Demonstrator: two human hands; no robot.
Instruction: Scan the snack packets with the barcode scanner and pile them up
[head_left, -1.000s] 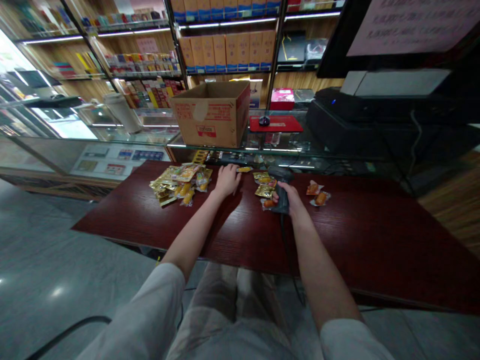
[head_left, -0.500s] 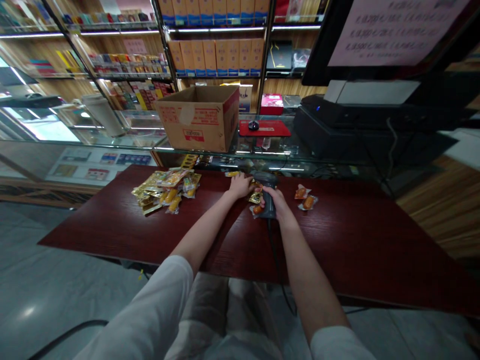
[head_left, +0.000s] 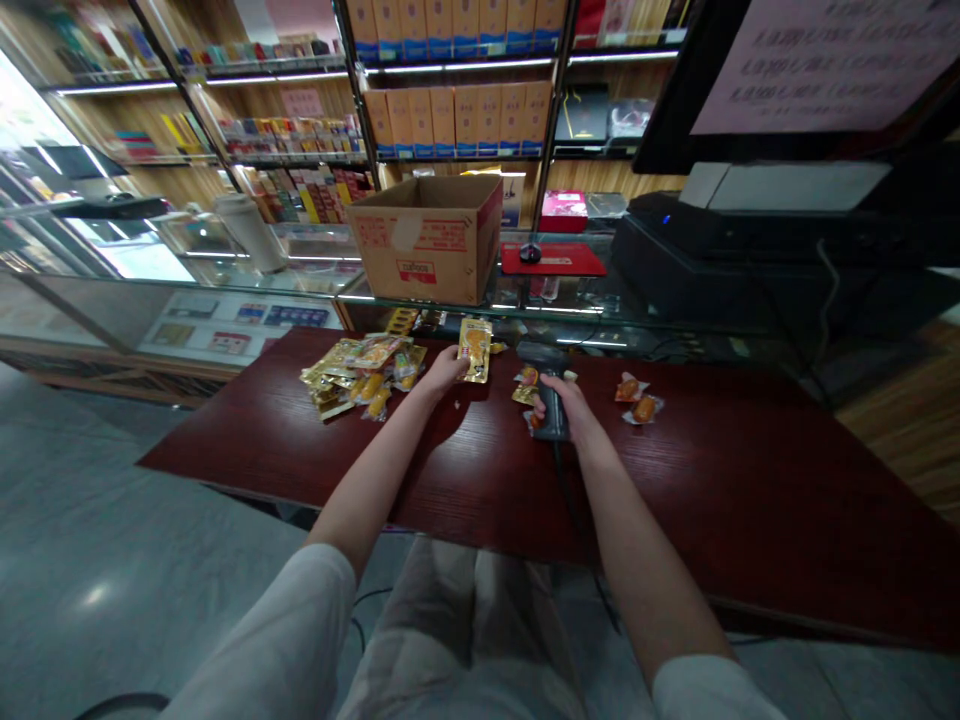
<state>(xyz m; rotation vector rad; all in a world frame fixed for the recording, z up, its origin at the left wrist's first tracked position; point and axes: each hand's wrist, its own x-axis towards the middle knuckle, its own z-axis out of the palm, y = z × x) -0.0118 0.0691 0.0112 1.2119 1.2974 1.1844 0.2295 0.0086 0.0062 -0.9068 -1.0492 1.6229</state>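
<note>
My left hand grips a gold snack packet by its lower left side, holding it tilted up with the printed face toward me. My right hand is wrapped round the handle of a dark barcode scanner, whose cord hangs over the table's front edge. Beside the scanner lie a gold packet and small clear-wrapped orange snacks, partly hidden by it. Left of my left hand sits a pile of gold and clear packets. Two clear-wrapped orange-brown snacks lie right of my right hand.
The dark red wooden table stands against a glass counter. On the counter are an open cardboard box, a red mat with a mouse, and a black machine under a monitor. Stocked shelves rise behind.
My left hand has moved left, away from the scanner, and now holds up a gold packet. My right hand keeps the scanner in about the same place. The view has shifted slightly left.
</note>
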